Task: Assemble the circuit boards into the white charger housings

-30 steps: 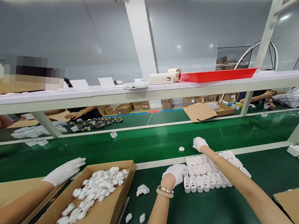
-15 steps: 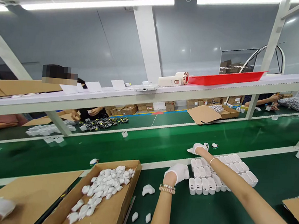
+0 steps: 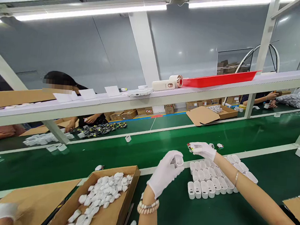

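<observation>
Left hand [image 3: 164,174] is gripping white housing [image 3: 179,160] just left of the rows, open end tilting up, long axis hard to tell. Small board [image 3: 190,147] is jutting leftward, pinched by right hand [image 3: 203,150]; rowed housings [image 3: 204,189] are standing upright.

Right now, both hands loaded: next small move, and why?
I'd probably bring the small multicoloured electronic part in the white-gloved right hand toward the white, hollow, rounded case in the white-gloved left hand. Part and case are near each other but apart, and the case's open end seems to face up.
</observation>
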Available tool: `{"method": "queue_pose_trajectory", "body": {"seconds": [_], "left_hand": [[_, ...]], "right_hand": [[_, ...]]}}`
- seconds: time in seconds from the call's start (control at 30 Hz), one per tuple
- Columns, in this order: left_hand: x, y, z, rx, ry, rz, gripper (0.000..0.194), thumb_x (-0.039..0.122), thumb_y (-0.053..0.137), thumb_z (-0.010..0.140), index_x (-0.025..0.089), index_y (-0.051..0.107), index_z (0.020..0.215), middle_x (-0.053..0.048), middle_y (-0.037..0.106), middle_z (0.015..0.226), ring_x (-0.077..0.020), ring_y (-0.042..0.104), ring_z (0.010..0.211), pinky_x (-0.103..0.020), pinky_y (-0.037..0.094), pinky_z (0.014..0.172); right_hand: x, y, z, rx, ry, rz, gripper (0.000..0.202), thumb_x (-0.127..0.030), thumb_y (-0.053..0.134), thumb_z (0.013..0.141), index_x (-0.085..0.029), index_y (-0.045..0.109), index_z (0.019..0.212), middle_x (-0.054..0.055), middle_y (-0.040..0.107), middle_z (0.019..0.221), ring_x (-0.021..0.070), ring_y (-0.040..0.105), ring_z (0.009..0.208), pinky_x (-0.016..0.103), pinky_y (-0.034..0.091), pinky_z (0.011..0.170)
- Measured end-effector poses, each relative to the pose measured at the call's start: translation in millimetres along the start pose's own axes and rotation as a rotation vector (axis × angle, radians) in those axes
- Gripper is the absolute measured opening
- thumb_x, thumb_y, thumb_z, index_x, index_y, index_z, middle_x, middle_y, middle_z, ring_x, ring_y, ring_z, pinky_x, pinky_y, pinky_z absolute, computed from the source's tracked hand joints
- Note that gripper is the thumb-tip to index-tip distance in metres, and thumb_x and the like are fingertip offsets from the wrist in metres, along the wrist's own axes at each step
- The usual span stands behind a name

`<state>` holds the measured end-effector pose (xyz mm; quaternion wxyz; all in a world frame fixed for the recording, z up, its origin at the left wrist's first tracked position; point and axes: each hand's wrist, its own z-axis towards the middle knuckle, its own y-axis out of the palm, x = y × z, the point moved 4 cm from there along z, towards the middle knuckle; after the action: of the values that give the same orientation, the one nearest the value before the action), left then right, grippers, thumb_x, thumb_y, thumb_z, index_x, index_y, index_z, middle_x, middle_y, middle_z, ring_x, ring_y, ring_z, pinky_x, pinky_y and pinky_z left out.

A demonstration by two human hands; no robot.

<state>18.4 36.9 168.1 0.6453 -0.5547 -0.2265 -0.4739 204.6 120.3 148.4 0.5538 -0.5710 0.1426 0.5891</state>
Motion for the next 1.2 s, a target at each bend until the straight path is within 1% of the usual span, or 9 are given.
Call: {"method": "queue_pose_trajectory", "body": {"seconds": [0.07, 0.17, 0.3, 0.37, 0.47, 0.53, 0.63, 0.93, 1.2], "left_hand": [[7.2, -2.3, -5.2, 0.015, 0.006, -0.011, 0.044, 0.015, 0.062, 0.077, 0.026, 0.054, 0.119, -0.004, 0.06, 0.122, -0.0219, 0.057, 0.111, -0.032, 0.052, 0.081], [19.9, -0.4, -10.8, 0.011, 0.042, 0.011, 0.052, 0.014, 0.065, 0.074, 0.026, 0.052, 0.124, -0.006, 0.06, 0.128, -0.0233, 0.056, 0.117, -0.04, 0.047, 0.098], [32.6, 4.5, -14.5, -0.058, 0.154, -0.063, 0.052, 0.016, 0.066, 0.075, 0.025, 0.056, 0.125, -0.008, 0.055, 0.135, -0.0243, 0.055, 0.121, -0.041, 0.044, 0.104], [34.7, 5.3, -15.4, -0.097, 0.178, -0.159, 0.048, 0.024, 0.068, 0.077, 0.023, 0.06, 0.124, -0.01, 0.055, 0.134, -0.0258, 0.057, 0.118, -0.038, 0.046, 0.1], [32.4, 8.4, -15.7, -0.16, 0.12, -0.347, 0.039, 0.044, 0.058, 0.09, 0.018, 0.063, 0.12, -0.009, 0.069, 0.099, -0.0182, 0.065, 0.079, -0.033, 0.053, 0.077], [30.2, 13.0, -15.6, -0.204, 0.074, -0.491, 0.043, 0.052, 0.051, 0.094, 0.017, 0.062, 0.117, -0.005, 0.069, 0.076, -0.0127, 0.058, 0.055, -0.027, 0.05, 0.057], [28.8, 20.9, -14.8, -0.251, 0.051, -0.624, 0.043, 0.054, 0.054, 0.092, 0.017, 0.063, 0.11, -0.003, 0.067, 0.064, -0.0102, 0.055, 0.044, -0.018, 0.042, 0.042], [30.2, 29.4, -13.4, -0.268, 0.094, -0.71, 0.035, 0.047, 0.057, 0.092, 0.018, 0.066, 0.111, -0.003, 0.069, 0.071, -0.0086, 0.059, 0.046, -0.015, 0.045, 0.043], [34.1, 28.5, -13.5, -0.246, 0.097, -0.713, 0.032, 0.045, 0.06, 0.091, 0.021, 0.068, 0.111, -0.002, 0.07, 0.073, -0.008, 0.061, 0.048, -0.015, 0.048, 0.049]], "right_hand": [[0.7, -2.1, -14.5, 0.015, 0.01, 0.116, 0.049, -0.045, 0.06, 0.094, -0.013, 0.056, 0.131, 0.013, 0.063, 0.122, 0.0239, 0.064, 0.107, 0.044, 0.055, 0.091], [-12.6, -4.2, -40.8, 0.025, 0.013, 0.256, 0.072, -0.052, 0.068, 0.084, -0.012, 0.049, 0.142, 0.016, 0.062, 0.127, 0.0269, 0.061, 0.116, 0.046, 0.052, 0.099], [-51.4, -12.6, -74.5, 0.055, -0.065, 0.254, 0.056, -0.034, 0.071, 0.083, -0.019, 0.058, 0.135, 0.011, 0.055, 0.135, 0.0247, 0.057, 0.121, 0.041, 0.05, 0.104], [-69.2, -18.7, -87.0, 0.076, -0.141, 0.16, 0.049, -0.026, 0.064, 0.087, -0.021, 0.058, 0.136, 0.01, 0.053, 0.134, 0.0218, 0.058, 0.119, 0.037, 0.05, 0.103], [-83.8, -22.8, -99.4, 0.06, -0.221, 0.06, 0.048, -0.019, 0.057, 0.091, -0.02, 0.054, 0.139, 0.011, 0.055, 0.128, 0.0196, 0.061, 0.114, 0.034, 0.052, 0.099], [-88.5, -24.0, -105.1, 0.107, -0.274, -0.02, 0.047, -0.018, 0.058, 0.091, -0.021, 0.054, 0.137, 0.011, 0.058, 0.125, 0.0207, 0.061, 0.114, 0.035, 0.052, 0.099], [-94.9, -22.8, -111.8, 0.228, -0.356, -0.152, 0.048, -0.016, 0.066, 0.086, -0.025, 0.055, 0.132, 0.009, 0.063, 0.122, 0.0212, 0.061, 0.113, 0.035, 0.051, 0.099], [-114.6, -10.1, -108.4, 0.118, -0.474, -0.116, 0.013, -0.01, 0.058, 0.091, -0.021, 0.058, 0.098, 0.001, 0.064, 0.086, 0.0144, 0.061, 0.088, 0.028, 0.05, 0.08], [-120.5, -7.1, -113.7, 0.173, -0.558, -0.243, 0.016, -0.007, 0.051, 0.094, -0.022, 0.052, 0.1, 0.003, 0.062, 0.094, 0.0136, 0.057, 0.084, 0.025, 0.046, 0.074]]}}
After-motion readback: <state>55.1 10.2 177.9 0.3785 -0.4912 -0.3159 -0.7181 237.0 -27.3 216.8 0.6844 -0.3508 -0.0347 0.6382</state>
